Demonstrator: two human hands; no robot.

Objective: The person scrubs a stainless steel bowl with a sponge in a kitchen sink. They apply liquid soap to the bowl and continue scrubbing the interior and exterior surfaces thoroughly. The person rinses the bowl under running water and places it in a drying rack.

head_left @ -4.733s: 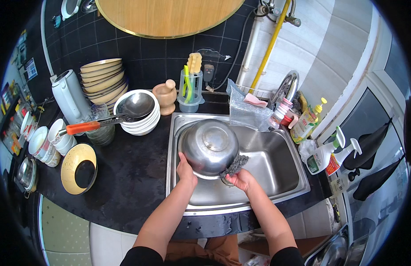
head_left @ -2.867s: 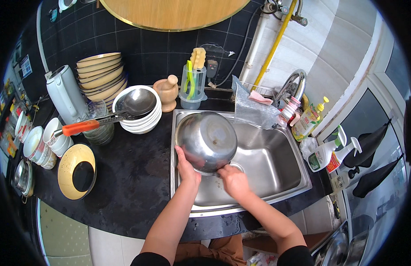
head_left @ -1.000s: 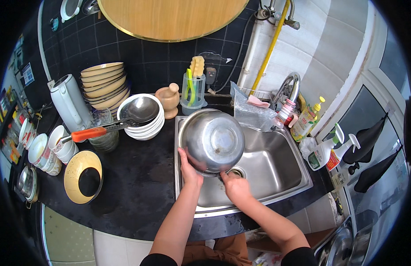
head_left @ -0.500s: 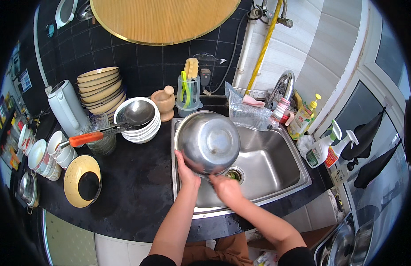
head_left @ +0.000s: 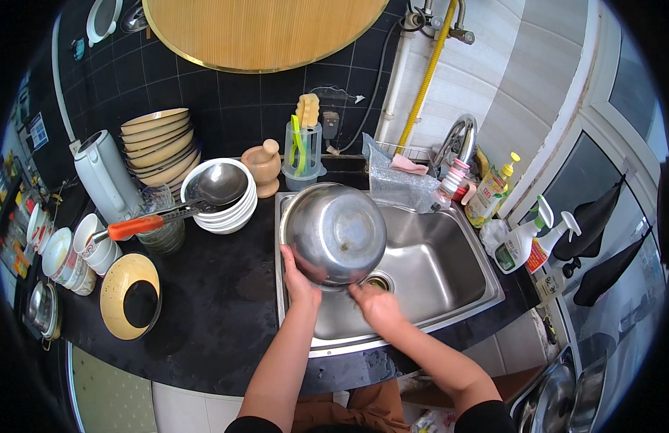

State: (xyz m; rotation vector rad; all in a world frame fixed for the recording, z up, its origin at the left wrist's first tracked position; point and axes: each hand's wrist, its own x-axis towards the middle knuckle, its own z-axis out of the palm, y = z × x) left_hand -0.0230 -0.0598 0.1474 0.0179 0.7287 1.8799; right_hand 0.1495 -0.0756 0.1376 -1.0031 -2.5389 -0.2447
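Left fingers (head_left: pixel 290 270) grasped the metal bowl (head_left: pixel 338 234); right fingers (head_left: pixel 363 296) were curled near its rim, any hold undeterminable. One-sided support risked a slip into the sink (head_left: pixel 443 263) beneath them.

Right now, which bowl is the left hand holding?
The large steel bowl over the sink, base facing the camera; the cream bowls and white bowls sit untouched on the counter.
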